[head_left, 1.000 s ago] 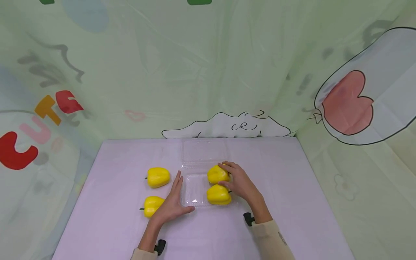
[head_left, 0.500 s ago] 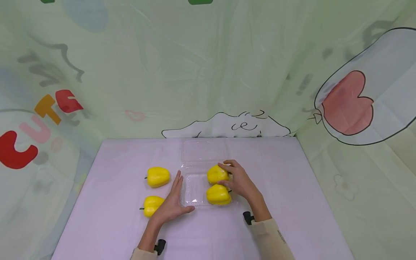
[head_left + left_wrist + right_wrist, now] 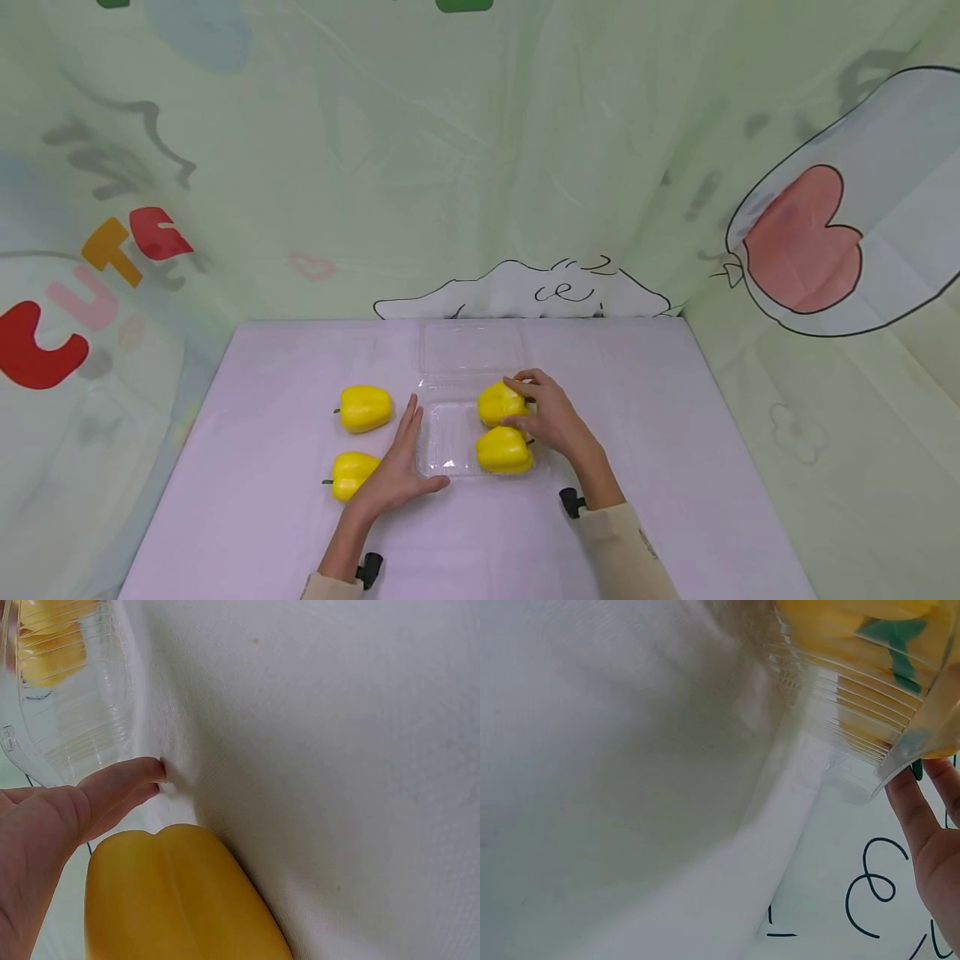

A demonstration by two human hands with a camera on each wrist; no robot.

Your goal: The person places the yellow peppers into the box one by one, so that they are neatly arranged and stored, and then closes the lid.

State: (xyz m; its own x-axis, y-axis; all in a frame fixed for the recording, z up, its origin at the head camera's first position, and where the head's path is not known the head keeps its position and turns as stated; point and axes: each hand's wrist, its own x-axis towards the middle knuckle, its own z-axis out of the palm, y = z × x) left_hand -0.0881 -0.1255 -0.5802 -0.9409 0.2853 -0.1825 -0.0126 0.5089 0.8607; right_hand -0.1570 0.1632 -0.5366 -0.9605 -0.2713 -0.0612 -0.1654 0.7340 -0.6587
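Observation:
A clear plastic clamshell box (image 3: 450,442) lies open, its lid (image 3: 472,348) folded back to the far side. Two yellow bell peppers sit in its right half, a far pepper (image 3: 501,404) and a near pepper (image 3: 504,450). My right hand (image 3: 558,421) holds the far one, thumb on its near side and fingers over its far side. Fingers straight and thumb spread, my left hand (image 3: 397,475) stands along the box's left edge. In the right wrist view, a green stem (image 3: 901,656) shows through the box wall (image 3: 870,724).
Left of the box lie two more yellow bell peppers: one farther back (image 3: 365,408), and a nearer pepper (image 3: 351,475) partly covered by my left hand. The pale cloth-covered table (image 3: 637,400) meets a printed fabric backdrop (image 3: 337,208) at its far edge.
Almost nothing differs. My right hand has shifted very slightly away from me over the far pepper, while the left hand keeps its place.

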